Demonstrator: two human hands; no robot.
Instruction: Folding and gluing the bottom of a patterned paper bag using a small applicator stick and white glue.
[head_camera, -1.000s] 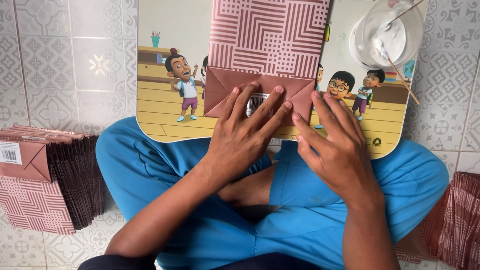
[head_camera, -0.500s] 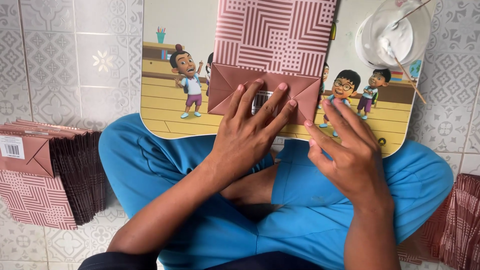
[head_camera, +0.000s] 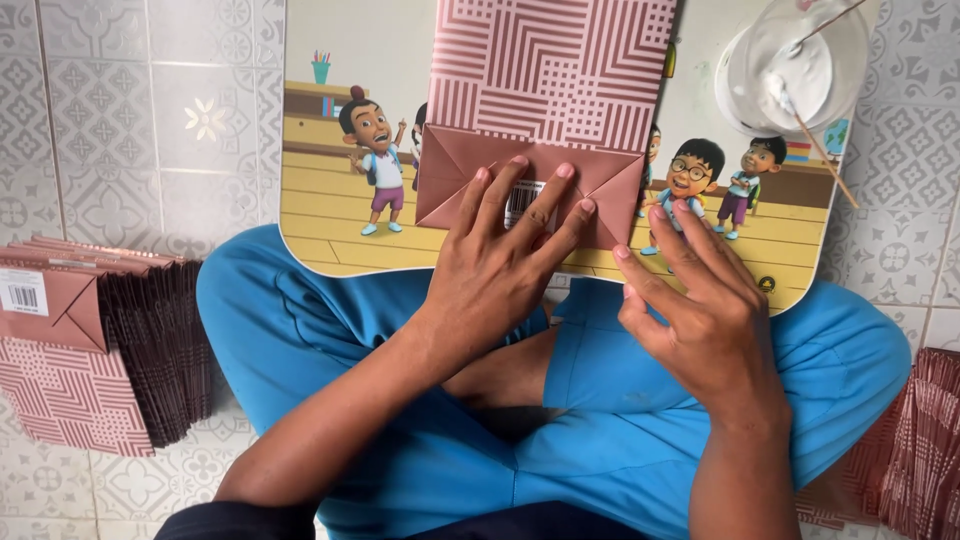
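Note:
A pink paper bag (head_camera: 550, 80) with a white line pattern lies flat on a cartoon-printed board (head_camera: 340, 230) resting over my crossed legs. Its folded bottom flaps (head_camera: 455, 165) face me. My left hand (head_camera: 505, 255) presses flat on those flaps, fingers spread over a small barcode label. My right hand (head_camera: 705, 305) hovers just right of the bag, fingers apart, fingertips over the board and holding nothing.
A clear cup of white glue (head_camera: 795, 65) with a thin stick (head_camera: 820, 140) in it stands on the board's far right corner. A stack of finished pink bags (head_camera: 90, 345) lies on the tiled floor at my left. More patterned paper (head_camera: 925, 440) sits at my right.
My right hand has slid off the bag's bottom fold to the right and now rests beside it. My left hand keeps pressing the flaps.

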